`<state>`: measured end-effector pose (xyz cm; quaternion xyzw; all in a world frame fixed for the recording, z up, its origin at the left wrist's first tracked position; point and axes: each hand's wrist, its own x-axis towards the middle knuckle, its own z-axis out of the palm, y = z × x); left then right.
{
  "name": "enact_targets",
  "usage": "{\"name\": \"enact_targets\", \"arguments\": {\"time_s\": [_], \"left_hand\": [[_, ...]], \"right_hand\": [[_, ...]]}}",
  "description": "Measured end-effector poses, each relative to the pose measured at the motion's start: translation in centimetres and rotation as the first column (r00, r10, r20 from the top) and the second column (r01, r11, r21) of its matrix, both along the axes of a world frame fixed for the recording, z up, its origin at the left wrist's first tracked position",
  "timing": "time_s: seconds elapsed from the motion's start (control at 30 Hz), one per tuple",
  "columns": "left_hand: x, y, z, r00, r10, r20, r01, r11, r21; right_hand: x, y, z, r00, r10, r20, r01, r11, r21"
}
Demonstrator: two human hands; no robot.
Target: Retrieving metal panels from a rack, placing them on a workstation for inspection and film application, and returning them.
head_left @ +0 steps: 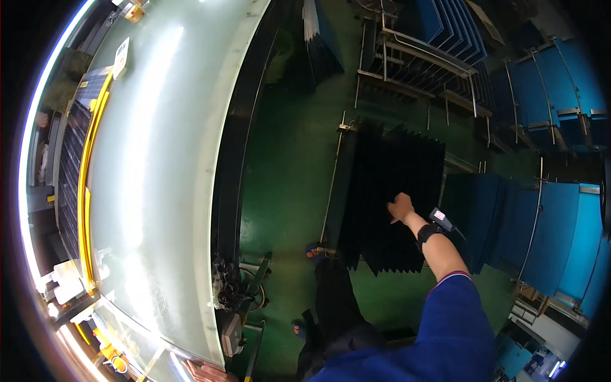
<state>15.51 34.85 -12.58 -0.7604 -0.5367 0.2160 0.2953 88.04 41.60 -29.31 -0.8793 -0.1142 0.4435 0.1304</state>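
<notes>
A row of black panels (382, 184) stands close together in a metal-framed rack, their edges making a zigzag outline. Over the middle of them my right hand (401, 208) is closed, its fingers bent down at the edge of a black panel; the fingertips are hard to see against the dark. On that wrist is a black strap with a small dark device (440, 219). At the bottom of the view my left hand (210, 372) lies at the near edge of the brightly lit table (172, 159), fingers stretched out and partly cut off.
Racks with blue panels (554, 229) stand at the right, and another rack (414, 44) at the far right. A yellow rail (89, 172) runs along the table's left side. Beside the table's near leg hangs crumpled dark material (229, 286). Green floor (286, 165) separates table and rack.
</notes>
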Motion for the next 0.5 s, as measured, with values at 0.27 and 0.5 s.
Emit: {"name": "enact_targets", "arguments": {"time_s": [0.27,0.5], "left_hand": [[2.6,2.7,1.6,0.968,0.11,0.227,-0.121,0.992,0.034],[10.4,5.8,6.0,0.58,0.183,0.794,-0.429,0.897,0.107]], "right_hand": [[1.0,-1.4,20.1,0.99,0.13,0.048,-0.137,0.973,0.184],[1.3,-9.2,39.7,0.994,-0.065,0.083,-0.002,0.774,0.634]]}}
